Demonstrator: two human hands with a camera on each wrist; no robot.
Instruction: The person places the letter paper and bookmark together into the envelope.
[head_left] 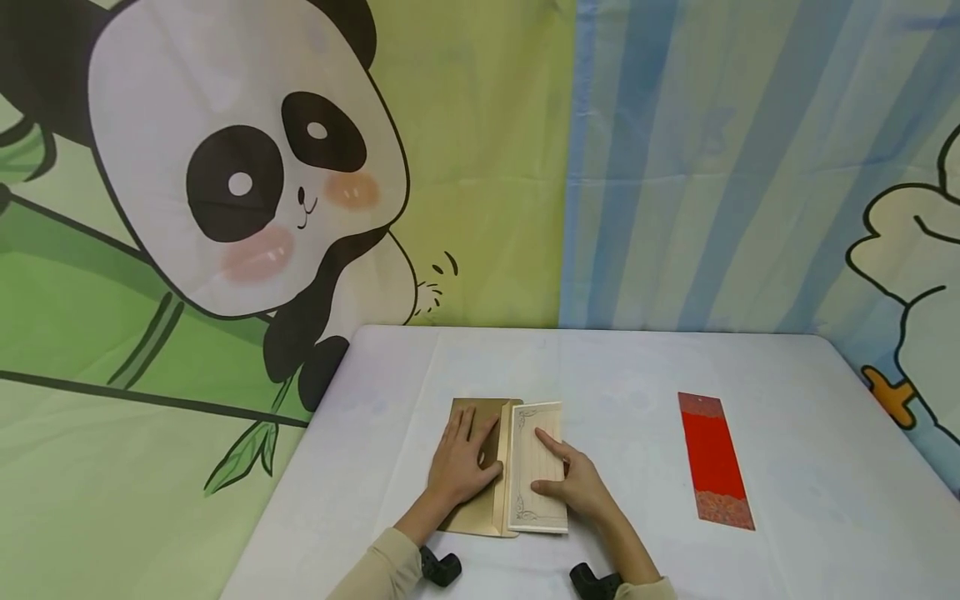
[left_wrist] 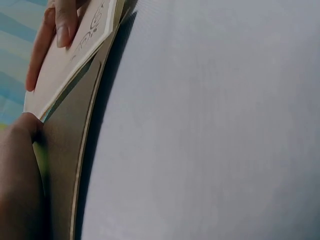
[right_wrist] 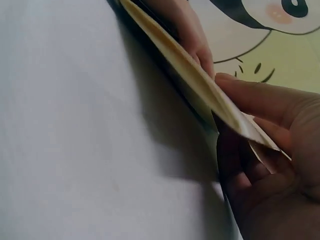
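Observation:
A booklet with a gold-brown cover lies opened out on the table. Its cover (head_left: 468, 521) is on the left, and its cream lined pages (head_left: 532, 508), with scrollwork in the corners, are on the right. My left hand (head_left: 457, 467) rests on the cover, fingers extended, thumb close to the fold. At the pages' right edge, my right hand (head_left: 581, 487) holds the block of pages, thumb and index finger (right_wrist: 260, 97) on top and other fingers curled beneath. The right wrist view shows this edge raised over the table, casting a shadow.
A red strip (head_left: 712, 454) with patterned ends lies flat to the right on the white table (head_left: 622, 375). Dark devices sit at the left wrist (head_left: 441, 568) and the right wrist (head_left: 594, 582). Behind the table hangs a curtain with a panda print (head_left: 247, 167).

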